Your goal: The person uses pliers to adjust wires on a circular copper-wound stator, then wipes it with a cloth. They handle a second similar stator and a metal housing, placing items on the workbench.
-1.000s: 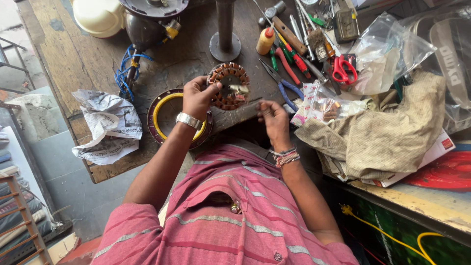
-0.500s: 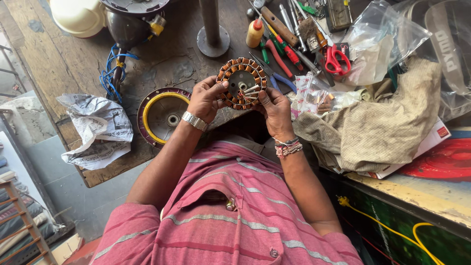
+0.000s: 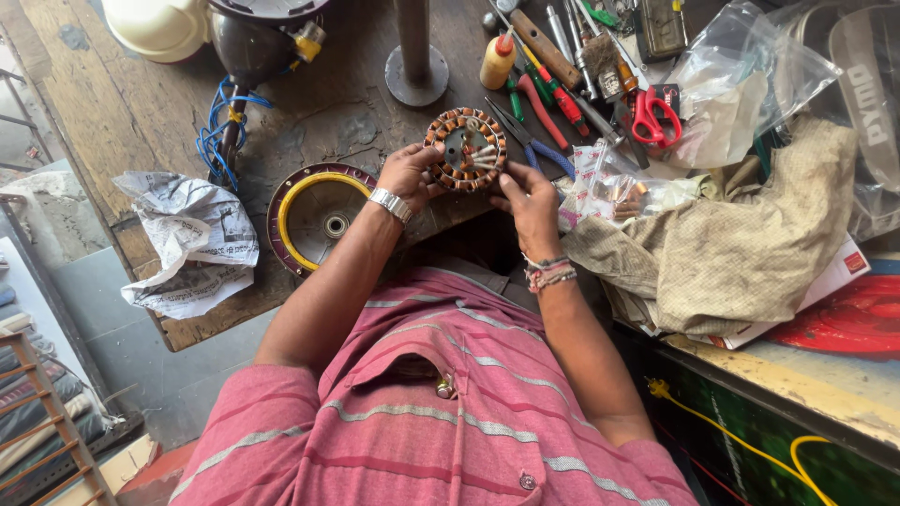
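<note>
Crumpled newspaper [image 3: 183, 245] hangs over the left edge of the wooden table [image 3: 122, 112]. Just right of it lies a round maroon cover with a yellow ring [image 3: 319, 215]. The left hand [image 3: 410, 173] and right hand [image 3: 530, 195] both clamp a round copper-wound stator [image 3: 466, 150], held just above the table's near edge, one on each side. Further right, red scissors [image 3: 652, 114] lie among tools, and a dirty cloth [image 3: 741, 234] is heaped at the right.
</note>
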